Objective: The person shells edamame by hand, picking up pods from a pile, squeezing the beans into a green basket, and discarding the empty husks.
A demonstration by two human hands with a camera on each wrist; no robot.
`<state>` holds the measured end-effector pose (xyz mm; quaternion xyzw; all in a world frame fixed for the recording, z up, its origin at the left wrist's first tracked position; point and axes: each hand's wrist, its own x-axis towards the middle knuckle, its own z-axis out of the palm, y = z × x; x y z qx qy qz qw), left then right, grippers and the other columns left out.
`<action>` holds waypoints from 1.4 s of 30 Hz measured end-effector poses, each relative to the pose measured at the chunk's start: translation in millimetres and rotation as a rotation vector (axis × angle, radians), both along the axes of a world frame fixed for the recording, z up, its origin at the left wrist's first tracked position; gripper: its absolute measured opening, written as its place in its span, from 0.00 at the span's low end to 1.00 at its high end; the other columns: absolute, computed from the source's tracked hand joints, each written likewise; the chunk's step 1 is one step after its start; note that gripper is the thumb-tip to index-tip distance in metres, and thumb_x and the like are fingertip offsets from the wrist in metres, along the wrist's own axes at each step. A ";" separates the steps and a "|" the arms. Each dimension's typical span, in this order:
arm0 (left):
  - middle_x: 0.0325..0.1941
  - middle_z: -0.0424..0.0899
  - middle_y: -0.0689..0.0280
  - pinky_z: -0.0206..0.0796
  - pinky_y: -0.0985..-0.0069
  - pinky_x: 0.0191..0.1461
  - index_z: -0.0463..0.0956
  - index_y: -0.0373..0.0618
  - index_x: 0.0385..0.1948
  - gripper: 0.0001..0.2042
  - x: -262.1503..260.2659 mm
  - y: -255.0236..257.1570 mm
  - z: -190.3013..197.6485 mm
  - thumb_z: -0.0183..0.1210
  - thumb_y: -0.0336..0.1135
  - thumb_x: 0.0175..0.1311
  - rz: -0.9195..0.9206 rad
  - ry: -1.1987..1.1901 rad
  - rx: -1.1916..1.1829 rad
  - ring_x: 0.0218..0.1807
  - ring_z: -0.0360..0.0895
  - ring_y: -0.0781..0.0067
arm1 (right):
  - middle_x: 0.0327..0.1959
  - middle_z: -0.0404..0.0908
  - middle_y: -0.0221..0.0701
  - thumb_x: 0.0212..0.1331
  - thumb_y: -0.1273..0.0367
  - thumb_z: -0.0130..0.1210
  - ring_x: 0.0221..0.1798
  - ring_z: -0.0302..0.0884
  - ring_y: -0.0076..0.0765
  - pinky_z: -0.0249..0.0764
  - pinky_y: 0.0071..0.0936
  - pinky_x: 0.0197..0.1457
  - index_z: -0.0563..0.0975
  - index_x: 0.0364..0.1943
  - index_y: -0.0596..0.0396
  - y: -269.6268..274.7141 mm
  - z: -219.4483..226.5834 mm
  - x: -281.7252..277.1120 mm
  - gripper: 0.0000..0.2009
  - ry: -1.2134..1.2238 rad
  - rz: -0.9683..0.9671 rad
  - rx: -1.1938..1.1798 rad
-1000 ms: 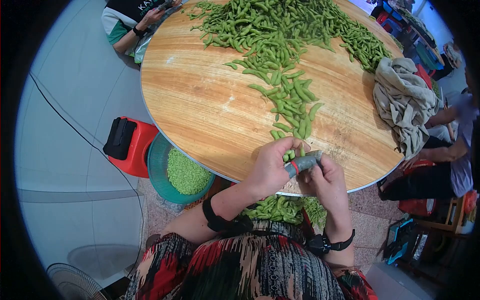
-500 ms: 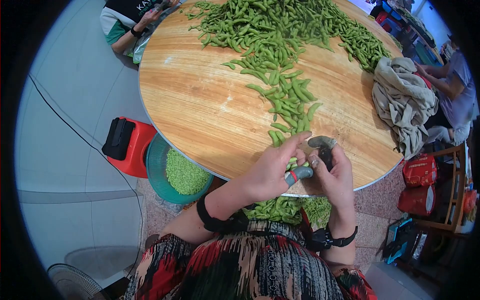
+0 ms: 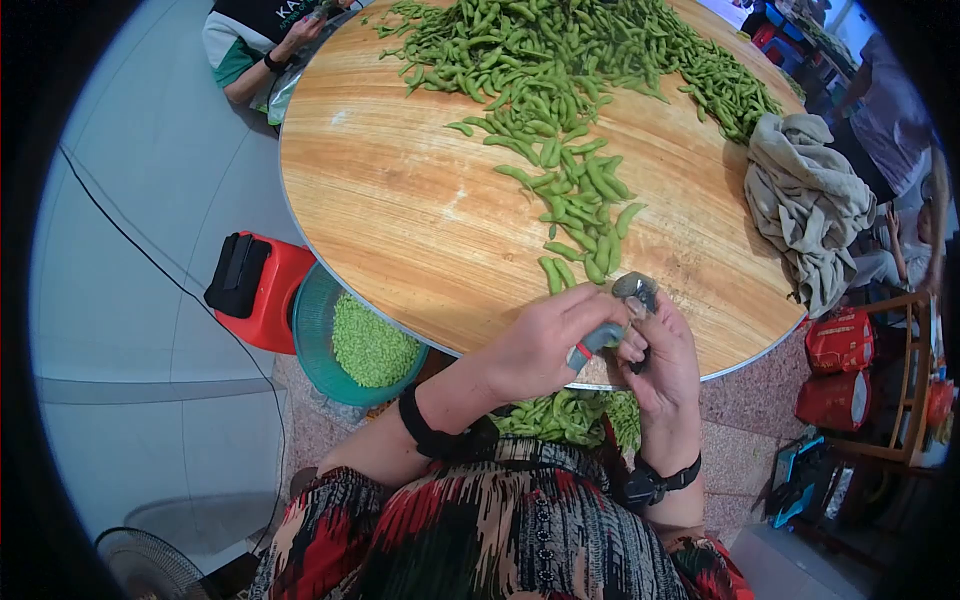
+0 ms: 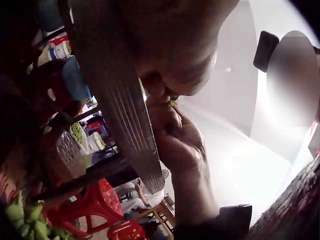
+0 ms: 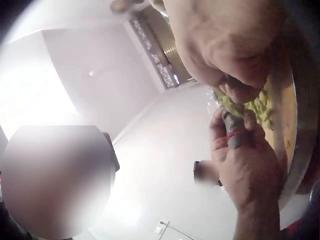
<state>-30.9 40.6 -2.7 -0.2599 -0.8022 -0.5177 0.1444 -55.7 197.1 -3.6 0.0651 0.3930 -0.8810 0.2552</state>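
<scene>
My left hand [image 3: 545, 345] and right hand [image 3: 668, 365] meet over the near edge of the round wooden table [image 3: 400, 220]. A green bean pod [image 5: 229, 104] is pinched between their fingertips, mostly covered by the fingers in the head view. On the left thumb sits a grey finger cover [image 3: 600, 339] tied with a red band. Dark covers [image 3: 636, 287] wrap fingertips of the right hand. Just beyond the hands, a trail of loose green pods [image 3: 590, 215] leads back to a large heap of pods [image 3: 540, 50].
A teal basket of shelled beans [image 3: 372, 340] stands below left, beside a red container [image 3: 262, 295]. More pods [image 3: 550, 418] lie below the table edge at my lap. A crumpled grey cloth [image 3: 808, 205] drapes over the right edge. Other people are at the far left and right.
Half a second ago the hands were apart, with shelled beans showing in the left palm; now their fingertips have come together. A person at the right has shifted position.
</scene>
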 end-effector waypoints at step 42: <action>0.29 0.75 0.74 0.54 0.89 0.26 0.75 0.42 0.29 0.05 -12.8 2.9 -12.3 0.57 0.32 0.60 0.092 -0.653 0.763 0.26 0.64 0.90 | 0.18 0.64 0.20 0.67 0.64 0.39 0.20 0.55 0.14 0.53 0.14 0.24 0.70 0.29 0.57 12.7 12.3 2.1 0.13 0.329 0.387 0.348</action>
